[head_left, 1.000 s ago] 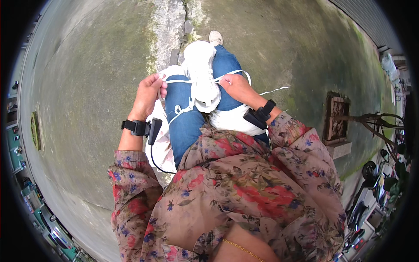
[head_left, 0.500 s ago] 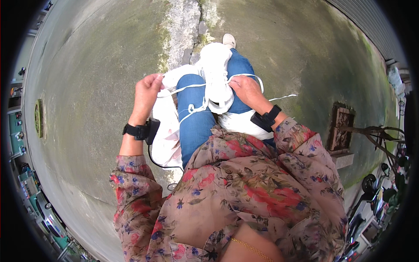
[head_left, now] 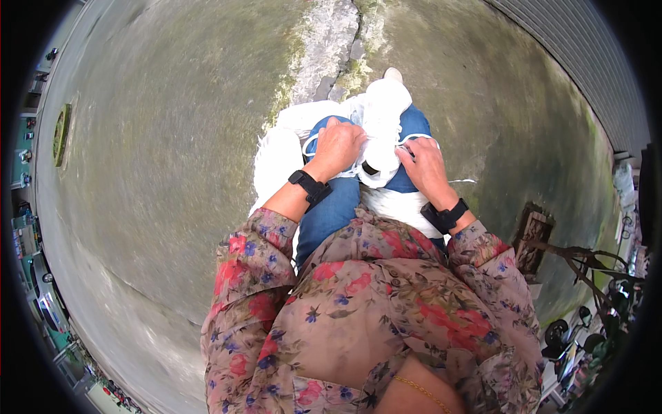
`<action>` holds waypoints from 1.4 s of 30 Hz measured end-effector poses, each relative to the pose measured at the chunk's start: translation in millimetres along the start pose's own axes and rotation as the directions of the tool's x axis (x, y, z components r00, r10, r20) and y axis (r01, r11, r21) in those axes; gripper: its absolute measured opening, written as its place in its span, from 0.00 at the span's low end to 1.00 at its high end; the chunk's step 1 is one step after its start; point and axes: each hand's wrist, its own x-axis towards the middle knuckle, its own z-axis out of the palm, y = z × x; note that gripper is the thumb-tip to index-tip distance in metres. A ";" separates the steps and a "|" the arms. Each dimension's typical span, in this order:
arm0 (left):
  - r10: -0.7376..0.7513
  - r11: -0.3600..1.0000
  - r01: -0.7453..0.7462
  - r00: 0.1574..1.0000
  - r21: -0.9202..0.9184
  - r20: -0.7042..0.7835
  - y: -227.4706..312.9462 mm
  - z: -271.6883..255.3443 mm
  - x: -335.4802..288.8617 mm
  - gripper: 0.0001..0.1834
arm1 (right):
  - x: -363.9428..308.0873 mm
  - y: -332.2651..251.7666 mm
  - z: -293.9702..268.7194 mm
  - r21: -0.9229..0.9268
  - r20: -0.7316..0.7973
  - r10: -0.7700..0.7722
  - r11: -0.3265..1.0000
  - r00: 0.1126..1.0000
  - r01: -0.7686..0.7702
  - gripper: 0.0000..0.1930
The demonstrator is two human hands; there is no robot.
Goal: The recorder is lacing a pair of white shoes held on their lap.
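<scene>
A white lace-up sneaker rests across my lap, its toe pointing away and its dark opening toward me. My left hand is closed at the shoe's left side, fingers curled down, with a loop of white shoelace beside it; the fingertips are partly hidden. On the other side my right hand pinches the lace close to the eyelets, and a bend of lace runs over its fingers. A loose lace end sticks out past the right wrist. Both wrists wear black straps with small boxes.
White bags or cloth lie at my left knee, and a white bundle sits beneath my legs. My jeans support the shoe. Mossy concrete surrounds me, with a square brick-edged planter and bare branches at the right.
My left hand has come in from the left, where it held the lace stretched out, to the shoe's side. My right hand stays by the eyelets. The whole view has shifted slightly.
</scene>
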 end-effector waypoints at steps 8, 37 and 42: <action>0.236 0.937 -0.223 0.971 0.267 -0.019 6.8 -3.2 6.5 0.03 | 2.4 4.0 9.5 0.047 0.035 -0.012 0.999 0.999 0.010 0.08; 0.129 0.978 -0.088 0.966 0.187 -0.224 23.0 8.2 -7.4 0.07 | 7.9 4.8 7.8 0.319 0.063 0.088 0.942 0.994 -0.104 0.05; 0.110 0.947 -0.041 0.973 0.320 -0.202 32.0 12.5 -21.0 0.15 | 16.4 15.2 16.5 0.250 0.029 -0.039 0.968 0.999 0.031 0.05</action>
